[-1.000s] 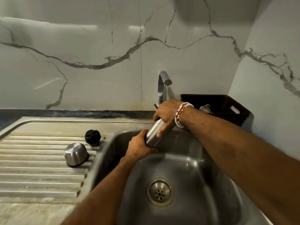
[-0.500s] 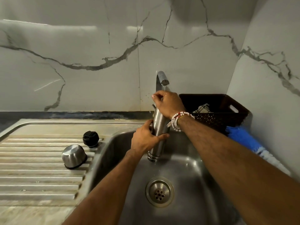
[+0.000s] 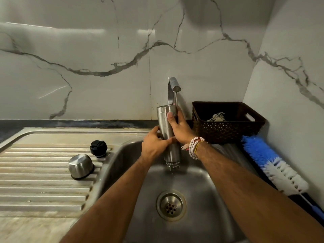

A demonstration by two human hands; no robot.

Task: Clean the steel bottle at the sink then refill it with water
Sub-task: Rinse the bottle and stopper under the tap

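Both hands clenched on steel bottle (image 3: 163, 120): left hand (image 3: 154, 146) wraps mid-body, right hand (image 3: 180, 128) grips upper part, thumb on front. Bottle upright but inverted, neck down, directly under tap (image 3: 172, 85), stream hitting its base. vs 0.5 s ago: right hand slid off the base, now exposed
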